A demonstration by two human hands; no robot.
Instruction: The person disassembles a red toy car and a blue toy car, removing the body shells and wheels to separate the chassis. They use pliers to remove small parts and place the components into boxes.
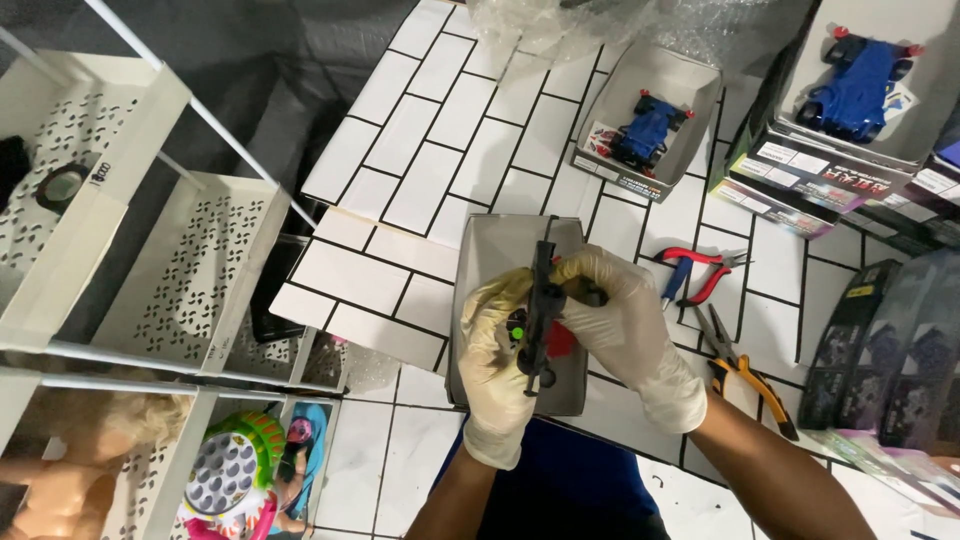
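Note:
Both my hands wear pale latex gloves and hold a black toy car chassis on edge over a grey cardboard box tray. My left hand grips the chassis from the left, beside a small green part and a red part. My right hand grips it from the right near its upper end. The chassis stands roughly upright, its narrow side facing me.
A small box with a blue toy car sits beyond, and another boxed blue car at top right. Red-handled pliers and orange-handled cutters lie to the right. White perforated shelves with toys stand left. Dark packets lie far right.

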